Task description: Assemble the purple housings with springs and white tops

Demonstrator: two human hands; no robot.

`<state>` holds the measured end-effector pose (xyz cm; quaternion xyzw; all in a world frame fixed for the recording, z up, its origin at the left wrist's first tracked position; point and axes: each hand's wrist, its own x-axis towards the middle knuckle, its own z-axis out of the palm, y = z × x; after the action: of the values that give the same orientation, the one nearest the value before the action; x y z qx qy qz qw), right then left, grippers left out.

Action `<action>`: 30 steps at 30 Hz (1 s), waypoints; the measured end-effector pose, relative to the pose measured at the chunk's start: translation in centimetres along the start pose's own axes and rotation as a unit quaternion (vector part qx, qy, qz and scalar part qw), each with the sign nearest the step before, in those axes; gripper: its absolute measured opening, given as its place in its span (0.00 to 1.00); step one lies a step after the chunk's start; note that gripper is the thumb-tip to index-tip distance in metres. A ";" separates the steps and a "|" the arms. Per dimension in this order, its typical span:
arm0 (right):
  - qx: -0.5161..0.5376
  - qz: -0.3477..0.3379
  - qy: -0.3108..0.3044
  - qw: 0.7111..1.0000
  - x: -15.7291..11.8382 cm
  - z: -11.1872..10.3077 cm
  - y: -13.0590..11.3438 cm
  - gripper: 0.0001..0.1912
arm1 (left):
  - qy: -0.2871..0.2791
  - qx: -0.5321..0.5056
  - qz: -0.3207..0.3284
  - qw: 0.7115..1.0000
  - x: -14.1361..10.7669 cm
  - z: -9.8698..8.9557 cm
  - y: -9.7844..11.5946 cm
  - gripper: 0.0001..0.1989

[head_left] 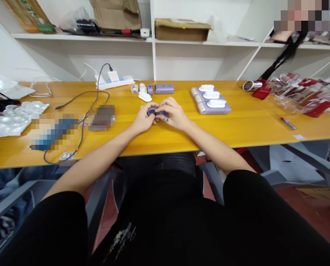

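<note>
Near the table's front middle, both of my hands hold a small purple-grey plastic part (152,110) with a dark, ribbed or slotted piece (162,116) at its right end. My left hand (143,119) is closed round the part's left side, thumb on top. The fingers of my right hand (174,112) pinch it from above and the right. Fingers cover much of the part, so its exact kind is unclear. Just behind lie a white oval-based piece (145,96) and a purple-grey housing (165,88).
At the right stand several purple-grey housings (213,107) with white oval pieces (212,95) on top. Farther right are a metal drum grater (252,86), red and clear plastic parts (306,92) and a small red-tipped tool (288,123). A power strip (116,82) and dark cable (82,136) lie left.
</note>
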<state>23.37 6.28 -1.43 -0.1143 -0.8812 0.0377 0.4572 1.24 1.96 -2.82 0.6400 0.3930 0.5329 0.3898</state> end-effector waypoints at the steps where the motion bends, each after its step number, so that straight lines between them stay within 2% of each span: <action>1: -0.003 0.003 0.002 1.000 0.0 0.0 0.0 0.24 | -0.002 -0.009 -0.001 1.000 0.0 0.0 0.0 0.21; 10: 0.020 0.032 0.005 0.999 0.3 -0.1 -0.3 0.24 | -0.060 -0.115 -0.055 0.990 0.3 -0.4 0.1 0.24; 14: 0.027 0.037 0.011 0.999 0.4 -0.4 -0.2 0.24 | -0.078 -0.119 -0.035 0.989 0.5 -0.5 -0.4 0.31; 19: 0.048 0.090 0.026 0.994 0.5 -0.8 -0.1 0.31 | -0.090 -0.098 0.006 0.991 0.4 -0.8 -0.5 0.36; 23: 0.066 0.121 0.034 0.990 0.5 -1.1 0.0 0.35 | -0.105 -0.101 -0.017 0.989 0.2 -1.1 -0.2 0.39; 26: 0.082 0.141 0.026 0.986 0.5 -1.2 0.2 0.39 | -0.089 -0.096 -0.028 0.991 0.1 -1.4 0.2 0.44; 30: 0.109 0.159 0.013 0.981 0.4 -1.3 0.5 0.48 | -0.080 -0.088 -0.038 0.992 0.1 -1.7 0.5 0.44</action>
<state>24.29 6.78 -0.50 -0.2029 -0.8365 0.2044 0.4661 -0.41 2.04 -2.11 0.6281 0.3365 0.4975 0.4947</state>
